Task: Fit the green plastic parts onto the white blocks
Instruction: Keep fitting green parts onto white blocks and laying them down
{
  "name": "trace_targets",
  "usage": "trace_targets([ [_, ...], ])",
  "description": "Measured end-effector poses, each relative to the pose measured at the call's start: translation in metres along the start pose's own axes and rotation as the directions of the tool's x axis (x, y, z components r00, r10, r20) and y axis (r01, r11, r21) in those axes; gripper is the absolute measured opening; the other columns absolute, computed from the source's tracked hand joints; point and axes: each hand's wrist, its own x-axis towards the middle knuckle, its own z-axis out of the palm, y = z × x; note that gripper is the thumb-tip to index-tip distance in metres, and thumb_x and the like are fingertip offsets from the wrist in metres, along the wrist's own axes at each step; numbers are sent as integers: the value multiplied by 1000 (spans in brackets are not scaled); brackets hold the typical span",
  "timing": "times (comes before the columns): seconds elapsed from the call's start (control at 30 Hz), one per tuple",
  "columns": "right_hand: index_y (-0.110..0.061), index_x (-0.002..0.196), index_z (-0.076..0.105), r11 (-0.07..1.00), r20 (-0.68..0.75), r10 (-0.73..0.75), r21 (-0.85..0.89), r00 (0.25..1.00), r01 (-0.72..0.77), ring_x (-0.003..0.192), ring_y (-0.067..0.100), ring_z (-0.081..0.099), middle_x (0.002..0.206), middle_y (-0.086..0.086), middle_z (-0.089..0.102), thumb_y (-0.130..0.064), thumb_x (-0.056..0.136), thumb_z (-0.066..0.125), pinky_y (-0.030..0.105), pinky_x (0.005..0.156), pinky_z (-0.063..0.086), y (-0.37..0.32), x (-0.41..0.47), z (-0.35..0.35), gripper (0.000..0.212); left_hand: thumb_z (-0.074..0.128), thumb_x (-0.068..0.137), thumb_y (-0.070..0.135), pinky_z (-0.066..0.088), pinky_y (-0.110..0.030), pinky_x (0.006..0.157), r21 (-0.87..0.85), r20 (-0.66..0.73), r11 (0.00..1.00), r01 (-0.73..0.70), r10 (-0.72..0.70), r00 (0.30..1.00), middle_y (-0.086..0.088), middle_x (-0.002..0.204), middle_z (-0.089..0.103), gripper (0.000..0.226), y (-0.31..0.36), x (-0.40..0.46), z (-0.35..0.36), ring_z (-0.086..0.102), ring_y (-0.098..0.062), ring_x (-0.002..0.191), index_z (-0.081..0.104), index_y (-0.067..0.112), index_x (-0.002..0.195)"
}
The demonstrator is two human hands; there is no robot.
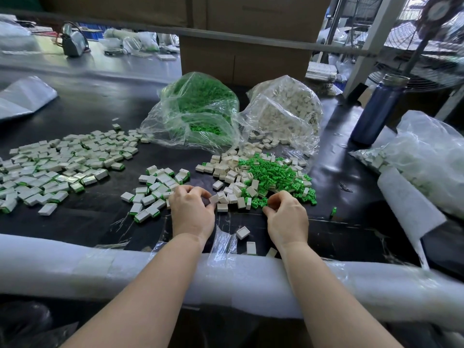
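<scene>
My left hand (191, 211) lies on the black table (88, 219), its fingertips pinching a small white block (213, 198) at the near edge of a loose pile of white blocks (229, 177). My right hand (286, 217) has curled fingers pinching at a green plastic part (262, 203) on the near edge of the green parts pile (273, 174). Left of my left hand sit fitted blocks with green edges (153, 194), and a much larger spread of them (57, 167) covers the far left.
A clear bag of green parts (200, 109) and a clear bag of white blocks (286, 111) stand behind the piles. A blue bottle (376, 114) is at the right, near more plastic bags (426, 151). White foam padding (226, 277) wraps the table's near edge. Cardboard boxes (246, 56) stand behind.
</scene>
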Motion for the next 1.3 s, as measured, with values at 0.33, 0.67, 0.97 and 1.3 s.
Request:
trace_targets([
  [0.33, -17, 87, 65, 934, 3, -133, 335, 991, 124, 79, 14, 57, 86, -1, 63, -6, 85, 64, 25, 78, 47, -2, -4, -1, 12, 59, 89, 6, 47, -12, 67, -446, 160, 883, -146, 239, 958, 4, 86, 57, 24, 12, -9, -5, 50, -4, 70, 63, 29, 94],
  [0.67, -16, 73, 63, 754, 143, -164, 656, 976, 31, 62, 8, 60, 68, 0, 65, 1, 79, 69, 21, 63, 52, -5, -6, -7, 19, 67, 84, 13, 51, -21, 83, -501, 383, 862, -78, 302, 873, -3, 88, 69, 9, 13, -11, 1, 63, -15, 84, 66, 13, 93],
  [0.97, -17, 72, 64, 758, 148, -154, 651, 977, 20, 60, 8, 59, 65, -1, 64, -1, 80, 69, 22, 61, 51, -3, -7, -5, 18, 59, 89, 12, 45, -19, 71, -521, 365, 847, -106, 333, 869, 1, 78, 58, 17, 10, -10, 0, 50, -9, 69, 65, 28, 92],
  [1.3, -19, 74, 63, 787, 140, -172, 614, 975, 51, 66, 6, 56, 70, -5, 62, -7, 81, 70, 25, 66, 49, -3, -7, -6, 16, 62, 87, 9, 47, -19, 71, -587, 347, 809, -36, 292, 891, -3, 81, 58, 14, 12, -9, -4, 52, -11, 73, 65, 22, 93],
])
